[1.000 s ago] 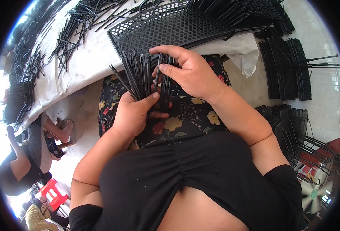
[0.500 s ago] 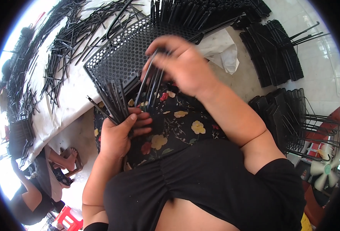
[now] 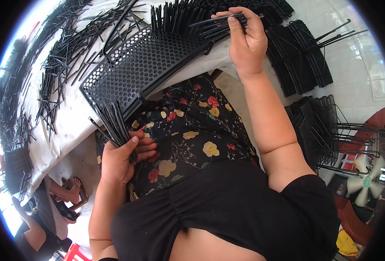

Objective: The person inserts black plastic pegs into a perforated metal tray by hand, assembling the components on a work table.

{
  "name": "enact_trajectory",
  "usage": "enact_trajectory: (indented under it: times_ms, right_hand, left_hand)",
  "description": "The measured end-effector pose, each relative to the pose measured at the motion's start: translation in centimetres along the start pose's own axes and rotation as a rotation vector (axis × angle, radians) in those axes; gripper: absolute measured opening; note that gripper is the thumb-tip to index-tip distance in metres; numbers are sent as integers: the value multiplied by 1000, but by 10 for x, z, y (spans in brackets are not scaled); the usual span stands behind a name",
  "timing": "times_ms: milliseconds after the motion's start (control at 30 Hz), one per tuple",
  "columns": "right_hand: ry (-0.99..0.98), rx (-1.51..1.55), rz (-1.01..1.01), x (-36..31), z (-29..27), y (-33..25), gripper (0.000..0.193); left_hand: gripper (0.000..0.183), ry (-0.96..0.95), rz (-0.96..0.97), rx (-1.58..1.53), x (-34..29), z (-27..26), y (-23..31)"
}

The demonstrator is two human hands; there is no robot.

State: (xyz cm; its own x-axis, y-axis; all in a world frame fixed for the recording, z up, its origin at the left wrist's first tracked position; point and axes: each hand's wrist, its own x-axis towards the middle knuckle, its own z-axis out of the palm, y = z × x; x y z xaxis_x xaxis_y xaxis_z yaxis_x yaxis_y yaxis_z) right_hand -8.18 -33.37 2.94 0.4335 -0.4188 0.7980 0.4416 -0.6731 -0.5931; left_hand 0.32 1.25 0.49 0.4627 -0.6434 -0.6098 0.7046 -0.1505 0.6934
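Observation:
My left hand (image 3: pixel 125 154) is closed around a bundle of thin black rods (image 3: pixel 116 126) above my lap, its thumb pressed over them and the other fingers partly extended. Up at the far right of the table, my right hand (image 3: pixel 248 41) pinches a few slim black rods (image 3: pixel 214 20) between thumb and fingers; they point left. Below and behind these rods lie more black rods in a dense pile. Between my hands, a black perforated metal panel (image 3: pixel 127 65) lies on the table's near edge.
Loose black rods (image 3: pixel 59 65) are scattered over the white table covering (image 3: pixel 72 104). Black racks with wire hooks (image 3: pixel 308 56) stand on the right, near a fan (image 3: pixel 366 182). At lower left, another person's foot (image 3: pixel 75 189) shows. A floral cloth (image 3: pixel 188 135) covers my lap.
My right hand has moved up and right, from close to my left hand to the far rod pile, carrying a few rods. My left hand keeps its bundle. The view has shifted slightly.

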Motion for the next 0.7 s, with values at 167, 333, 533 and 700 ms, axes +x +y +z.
enact_trajectory:
  times_ms: [167,333,533,700]
  right_hand:
    - [-38,-187,-48,-6,3,-1,16]
    - [-54,-151,-10,-2,4,1,17]
    - [-220,-233,-47,10,4,-4,16]
    - [-393,-273,-3,19,-6,-14,16]
  left_hand:
    - [17,5,-1,11,2,0,-1]
    - [17,3,1,32,4,0,-1]
    - [17,-13,4,31,4,-2,-2]
    - [17,-15,2,25,2,-2,-3]
